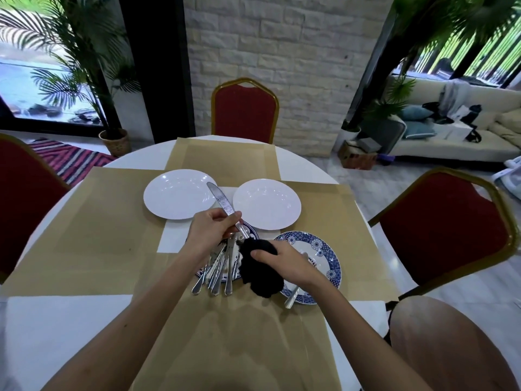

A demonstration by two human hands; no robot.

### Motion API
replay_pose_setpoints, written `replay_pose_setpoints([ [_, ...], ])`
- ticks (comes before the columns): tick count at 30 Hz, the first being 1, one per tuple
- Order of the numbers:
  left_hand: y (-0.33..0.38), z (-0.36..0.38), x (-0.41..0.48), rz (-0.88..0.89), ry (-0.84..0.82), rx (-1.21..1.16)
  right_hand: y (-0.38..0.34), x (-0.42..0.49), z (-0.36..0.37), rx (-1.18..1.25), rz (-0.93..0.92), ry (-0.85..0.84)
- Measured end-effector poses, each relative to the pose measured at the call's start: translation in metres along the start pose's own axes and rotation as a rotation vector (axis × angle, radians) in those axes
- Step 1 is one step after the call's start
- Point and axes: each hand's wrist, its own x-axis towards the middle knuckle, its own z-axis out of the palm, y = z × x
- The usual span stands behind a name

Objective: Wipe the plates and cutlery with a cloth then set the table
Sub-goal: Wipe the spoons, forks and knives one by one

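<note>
Head cam: left grip (pixel 211 230) pinches the table knife (pixel 221 203) above the cutlery pile (pixel 217 273), right grip (pixel 282 259) bunches the black cloth (pixel 259 266) by its handle. Tug too hard and it could clatter onto that pile.

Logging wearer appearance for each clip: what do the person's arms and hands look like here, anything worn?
The left arm and right arm are bare to the frame's edge: no sleeves show. The left hand and right hand wear no gloves, and no watch, bracelet or ring is visible.
</note>
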Motion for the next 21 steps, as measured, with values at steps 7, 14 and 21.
replay_pose_setpoints([
  [7, -0.024, 0.029, -0.001, -0.073, -0.196, 0.161, 0.027, -0.022, -0.012, 0.063, 0.031, 0.166],
  [14, -0.053, 0.095, 0.011, -0.126, -0.236, 0.156, 0.066, -0.054, -0.036, 0.088, 0.140, 0.305],
  [21, -0.083, 0.116, 0.040, -0.237, -0.367, 0.591, 0.115, -0.089, -0.068, 0.087, 0.307, 0.466],
])
